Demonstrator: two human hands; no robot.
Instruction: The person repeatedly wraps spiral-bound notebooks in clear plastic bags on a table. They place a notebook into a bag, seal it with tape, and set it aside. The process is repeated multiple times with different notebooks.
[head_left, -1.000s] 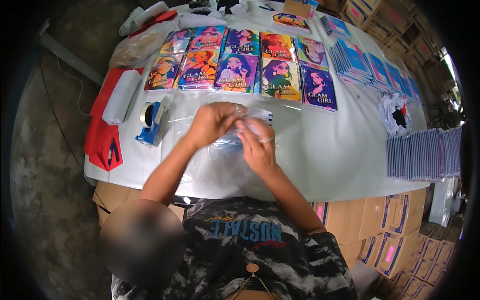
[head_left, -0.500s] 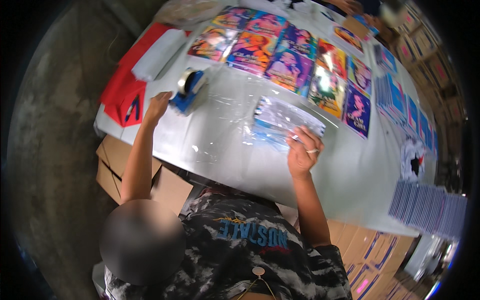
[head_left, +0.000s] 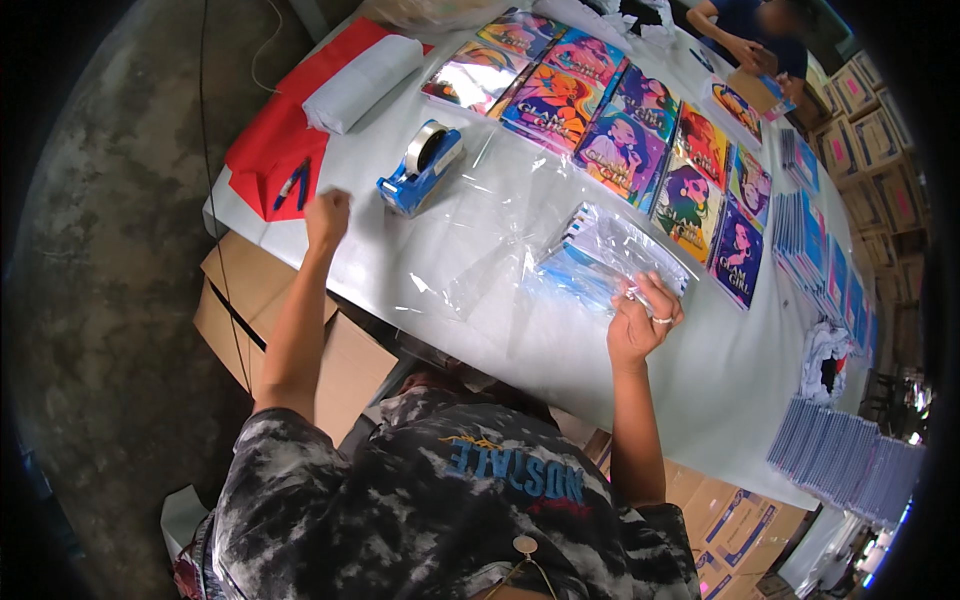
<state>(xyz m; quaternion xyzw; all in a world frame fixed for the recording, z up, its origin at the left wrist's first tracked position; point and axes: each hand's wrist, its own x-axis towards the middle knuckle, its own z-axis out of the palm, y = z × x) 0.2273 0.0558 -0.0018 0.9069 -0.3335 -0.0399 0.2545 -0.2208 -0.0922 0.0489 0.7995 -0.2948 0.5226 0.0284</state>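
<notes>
My right hand, with a ring on it, pinches the near right edge of a clear plastic bag. Inside the bag lies a blue and white spiral-bound notebook, flat on the table. My left hand is closed in a loose fist above the table's left edge. Whatever its fingers hold, if anything, is too small to make out. Just right of that hand stands a blue tape dispenser with a roll of clear tape, apart from the fingers.
Colourful illustrated books lie in rows at the back. Red sheeting, a white plastic roll and a dark blue cutter lie left. Stacked notebooks stand right. Cartons sit below. A person handles a book opposite.
My left hand has come away from the tape dispenser, leaving a gap. The whole view has shifted. My right hand keeps its grip at the bag's edge.
</notes>
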